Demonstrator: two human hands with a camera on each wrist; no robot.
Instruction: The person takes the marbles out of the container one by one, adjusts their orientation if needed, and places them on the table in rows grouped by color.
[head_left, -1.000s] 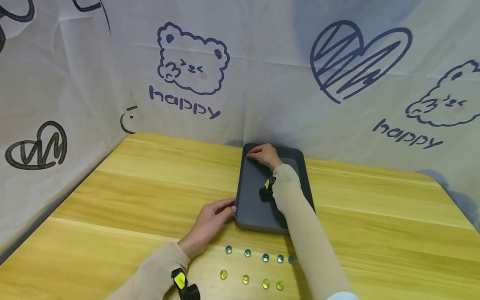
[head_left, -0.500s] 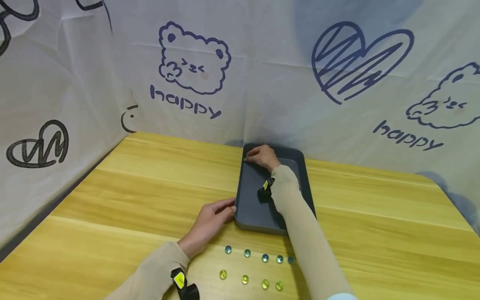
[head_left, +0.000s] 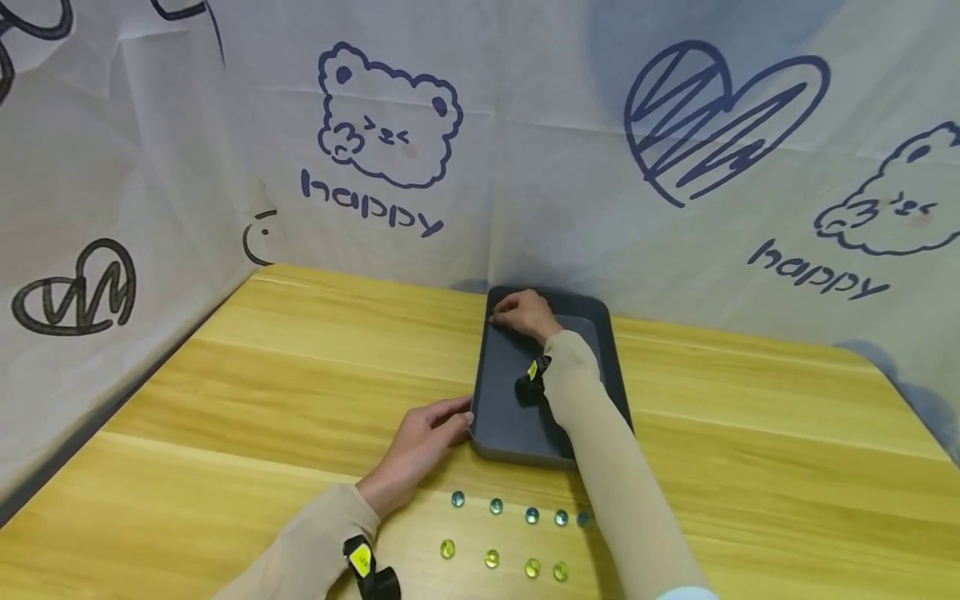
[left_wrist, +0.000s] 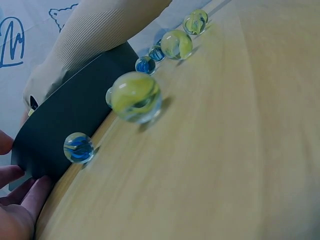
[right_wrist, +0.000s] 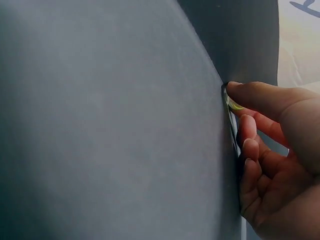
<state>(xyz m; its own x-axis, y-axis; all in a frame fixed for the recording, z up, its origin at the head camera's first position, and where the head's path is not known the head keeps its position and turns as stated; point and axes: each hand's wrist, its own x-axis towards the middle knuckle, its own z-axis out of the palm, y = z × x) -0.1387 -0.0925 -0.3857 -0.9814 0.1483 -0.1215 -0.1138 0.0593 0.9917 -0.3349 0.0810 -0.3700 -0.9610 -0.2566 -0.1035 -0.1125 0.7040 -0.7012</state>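
My right hand (head_left: 527, 314) reaches into the far left corner of a dark grey tray (head_left: 502, 408). Between its thumb and fingers it pinches a yellow-green marble (right_wrist: 234, 105), mostly covered by the thumb in the right wrist view and close against the tray's inner wall. My left hand (head_left: 416, 450) touches the tray's left side near the front corner, its fingers (left_wrist: 37, 197) fairly straight along the outer wall. In front of the tray lie a row of blue marbles (head_left: 532, 516) and, nearer to me, a row of yellow-green marbles (head_left: 491, 558).
The tray stands on a wooden table (head_left: 300, 358), its far end close to a white cloth (head_left: 540, 167) with drawings. My right forearm (head_left: 622, 467) crosses over the tray and beside the right end of the blue row, partly covering the last marble.
The right hand has shifted slightly left, toward the tray's left wall, and then stayed there. The left hand, tray and rows of marbles have not visibly moved.
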